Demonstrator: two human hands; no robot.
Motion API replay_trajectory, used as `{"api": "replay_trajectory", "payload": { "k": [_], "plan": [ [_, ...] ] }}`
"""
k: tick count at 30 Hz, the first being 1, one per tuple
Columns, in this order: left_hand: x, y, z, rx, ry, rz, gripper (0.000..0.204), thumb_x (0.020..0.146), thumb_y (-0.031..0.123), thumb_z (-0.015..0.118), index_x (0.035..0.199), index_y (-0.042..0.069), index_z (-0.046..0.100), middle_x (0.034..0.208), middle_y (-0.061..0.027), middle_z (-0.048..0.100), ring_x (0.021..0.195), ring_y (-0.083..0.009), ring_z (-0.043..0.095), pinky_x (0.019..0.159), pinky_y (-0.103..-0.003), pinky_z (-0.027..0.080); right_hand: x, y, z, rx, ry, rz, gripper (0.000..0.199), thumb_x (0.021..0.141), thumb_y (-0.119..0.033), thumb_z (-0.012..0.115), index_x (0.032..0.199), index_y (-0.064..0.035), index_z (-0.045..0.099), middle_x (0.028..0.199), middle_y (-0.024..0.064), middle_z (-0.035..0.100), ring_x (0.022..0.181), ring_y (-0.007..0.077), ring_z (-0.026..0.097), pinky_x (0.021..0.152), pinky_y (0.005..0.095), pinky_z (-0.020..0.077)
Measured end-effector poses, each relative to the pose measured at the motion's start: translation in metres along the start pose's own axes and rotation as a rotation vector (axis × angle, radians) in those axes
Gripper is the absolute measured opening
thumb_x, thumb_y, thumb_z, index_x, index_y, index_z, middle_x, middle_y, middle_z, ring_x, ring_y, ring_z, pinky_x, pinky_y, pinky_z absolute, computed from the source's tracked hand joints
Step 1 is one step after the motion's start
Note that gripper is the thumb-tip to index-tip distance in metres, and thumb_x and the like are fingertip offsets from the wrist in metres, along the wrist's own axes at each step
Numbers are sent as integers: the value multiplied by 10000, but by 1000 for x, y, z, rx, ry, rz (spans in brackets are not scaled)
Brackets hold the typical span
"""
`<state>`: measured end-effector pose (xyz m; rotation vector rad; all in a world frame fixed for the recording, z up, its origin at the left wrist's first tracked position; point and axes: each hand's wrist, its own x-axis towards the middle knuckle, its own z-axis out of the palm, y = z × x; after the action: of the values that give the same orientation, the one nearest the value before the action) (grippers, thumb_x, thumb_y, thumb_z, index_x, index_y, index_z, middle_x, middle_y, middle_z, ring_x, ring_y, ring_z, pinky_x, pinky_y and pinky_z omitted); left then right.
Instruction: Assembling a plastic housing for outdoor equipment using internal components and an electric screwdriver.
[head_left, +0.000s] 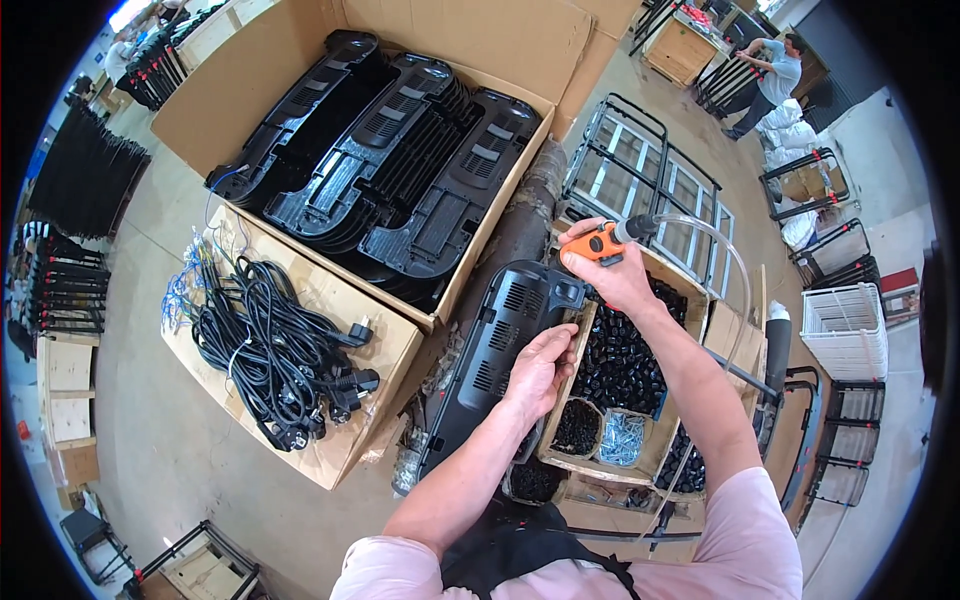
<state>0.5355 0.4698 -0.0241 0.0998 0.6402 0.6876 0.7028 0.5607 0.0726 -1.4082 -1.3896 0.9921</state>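
My right hand (pixel 622 278) is closed around an orange power screwdriver (pixel 592 245) with a black and grey end, from which a clear hose (pixel 722 240) curves away to the right. Below it lies a long black plastic housing (pixel 508 330) with slotted vents. My left hand (pixel 540 372) rests by the housing's right edge, its fingers curled together; whatever they may hold is hidden. Beside that hand stands a wooden parts box (pixel 600 470), with glossy black pieces (pixel 625 365), dark screws (pixel 578 428) and silvery screws (pixel 621 438) in its compartments.
A big cardboard box (pixel 490 262) of stacked black plastic covers (pixel 400 170) stands ahead on the left. Bundled black power cables (pixel 270 350) lie on another carton (pixel 375 440). Metal frames (pixel 640 165) stand beyond the parts box; a person (pixel 770 80) stands at far right.
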Motion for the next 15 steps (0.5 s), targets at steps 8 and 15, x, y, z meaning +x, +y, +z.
{"api": "replay_trajectory", "payload": {
  "k": [8, 15],
  "plan": [
    [-12, 20, 12, 4, 141, 29, 203, 1119, 227, 568, 1225, 68, 637, 973, -43, 724, 730, -115, 629, 616, -245, 509, -18, -14, 8, 28, 79, -46, 450, 886, -49, 802, 1300, -32, 626, 1167, 100, 753, 1122, 189, 702, 1009, 365, 568],
    [0, 38, 2, -383, 145, 72, 237, 1104, 325, 595, 1078, 94, 646, 838, 4, 620, 675, -113, 538, 552, -247, 449, -55, -58, 10, 170, -14, -21, 493, 882, -70, 807, 1321, -16, 589, 1207, 168, 750, 1164, 233, 699, 1054, 413, 553]
  ]
}}
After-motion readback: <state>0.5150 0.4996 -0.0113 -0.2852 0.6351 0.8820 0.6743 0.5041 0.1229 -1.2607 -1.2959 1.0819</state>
